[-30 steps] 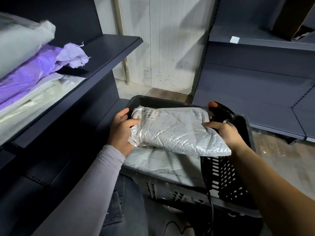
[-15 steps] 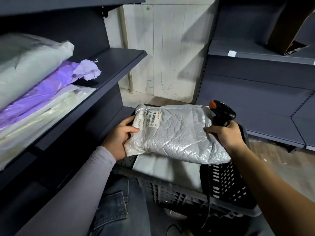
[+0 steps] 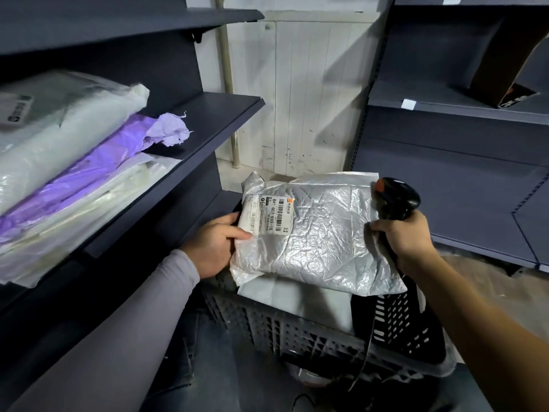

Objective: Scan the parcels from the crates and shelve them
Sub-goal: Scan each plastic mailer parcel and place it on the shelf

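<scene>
While the left hand (image 3: 214, 244) pinches the silver parcel (image 3: 320, 233) above the crate (image 3: 297, 328), the right hand (image 3: 405, 234) grips the scanner (image 3: 396, 200), fingertips touching the parcel.

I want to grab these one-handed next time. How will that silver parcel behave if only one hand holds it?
The silver parcel looks soft: its crinkled film sags between the left hand and the right hand, so it would probably droop. The glossy wrap may be slippery. It seems fairly light, since the right hand also grips the scanner.

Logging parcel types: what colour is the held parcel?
Crinkled silver-grey parcel with a white label; head view.
</scene>
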